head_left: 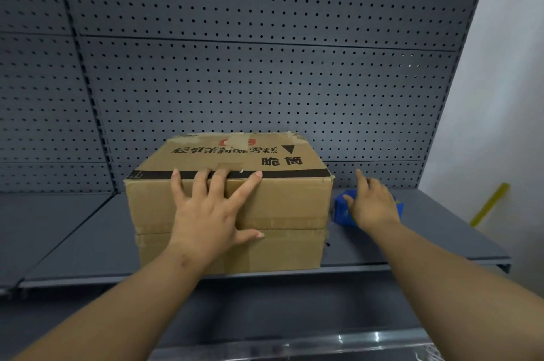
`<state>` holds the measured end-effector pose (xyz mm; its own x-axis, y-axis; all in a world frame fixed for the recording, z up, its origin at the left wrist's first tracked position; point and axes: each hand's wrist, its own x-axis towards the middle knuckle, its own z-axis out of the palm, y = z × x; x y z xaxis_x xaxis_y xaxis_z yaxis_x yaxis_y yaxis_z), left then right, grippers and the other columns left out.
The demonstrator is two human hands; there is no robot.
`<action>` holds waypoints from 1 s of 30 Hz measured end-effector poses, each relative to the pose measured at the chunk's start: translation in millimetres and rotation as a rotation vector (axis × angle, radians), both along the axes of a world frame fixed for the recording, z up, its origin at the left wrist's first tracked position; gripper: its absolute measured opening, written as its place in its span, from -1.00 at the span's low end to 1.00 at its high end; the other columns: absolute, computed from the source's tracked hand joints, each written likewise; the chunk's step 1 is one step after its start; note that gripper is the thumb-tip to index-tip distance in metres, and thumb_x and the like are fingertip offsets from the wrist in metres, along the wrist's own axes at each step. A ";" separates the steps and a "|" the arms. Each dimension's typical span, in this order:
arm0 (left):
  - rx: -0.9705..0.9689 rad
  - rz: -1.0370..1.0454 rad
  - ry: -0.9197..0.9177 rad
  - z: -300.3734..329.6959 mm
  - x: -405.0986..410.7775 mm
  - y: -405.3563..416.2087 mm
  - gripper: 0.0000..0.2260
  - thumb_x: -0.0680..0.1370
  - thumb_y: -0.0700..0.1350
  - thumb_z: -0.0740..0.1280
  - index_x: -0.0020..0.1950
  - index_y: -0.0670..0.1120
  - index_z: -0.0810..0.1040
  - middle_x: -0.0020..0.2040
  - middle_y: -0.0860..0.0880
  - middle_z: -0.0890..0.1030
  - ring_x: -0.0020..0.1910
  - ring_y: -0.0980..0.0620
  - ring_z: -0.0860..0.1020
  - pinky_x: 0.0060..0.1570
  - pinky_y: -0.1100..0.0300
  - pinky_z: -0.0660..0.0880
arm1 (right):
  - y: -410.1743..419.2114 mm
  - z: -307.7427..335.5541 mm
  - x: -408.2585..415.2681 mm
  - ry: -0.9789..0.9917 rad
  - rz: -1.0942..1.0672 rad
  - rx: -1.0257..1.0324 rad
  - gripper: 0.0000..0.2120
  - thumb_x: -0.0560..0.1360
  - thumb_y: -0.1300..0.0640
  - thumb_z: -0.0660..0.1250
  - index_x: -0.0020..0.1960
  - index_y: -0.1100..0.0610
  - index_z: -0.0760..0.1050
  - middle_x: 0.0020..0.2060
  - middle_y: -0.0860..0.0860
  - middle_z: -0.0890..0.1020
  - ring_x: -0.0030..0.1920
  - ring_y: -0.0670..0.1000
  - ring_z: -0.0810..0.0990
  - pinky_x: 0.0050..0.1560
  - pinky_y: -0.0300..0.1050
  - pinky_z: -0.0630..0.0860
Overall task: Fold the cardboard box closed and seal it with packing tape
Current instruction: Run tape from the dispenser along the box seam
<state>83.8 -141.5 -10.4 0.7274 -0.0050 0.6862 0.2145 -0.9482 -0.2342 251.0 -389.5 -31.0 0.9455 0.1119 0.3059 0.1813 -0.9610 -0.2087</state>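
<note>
From my head cam: the brown cardboard box with black printed lettering (229, 201) is sitting dead centre on the grey metal shelf (88, 243), flaps already folded down, with strips of clear tape showing across its near face and a patch on the top. My left hand (210, 213) is lying flat on the near face, fingers spread and straight, fingertips reaching up to the black band along the top edge, thumb pointing off toward 3 o'clock. So that hand is just pressing, not gripping. At about 3 o'clock from the box, just beside it, I'm reaching my right hand (372, 203) over the blue tape dispenser (343, 209). Fingers are stretched out and loose over it; I can't tell if they're actually touching. Grey pegboard back panel (265, 66) is filling everything at 12 o'clock.
</note>
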 end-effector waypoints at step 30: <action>-0.033 -0.026 -0.043 -5.7 0.4 3.0 0.04 0.15 0.49 0.24 0.43 -0.15 0.21 0.22 -0.16 0.51 0.19 -0.16 0.32 0.22 -0.37 0.06 | -18.4 -5.9 -17.4 0.037 -0.119 0.041 -0.46 0.48 -0.03 0.34 0.35 0.18 0.28 0.15 0.22 0.41 0.10 0.22 0.48 0.09 0.04 0.41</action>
<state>84.2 -138.5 -16.1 0.6975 -0.0005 0.7166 0.1988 -0.9606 -0.1942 233.6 -408.0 -36.9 0.9619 -0.0142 0.2730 0.0576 -0.9657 -0.2530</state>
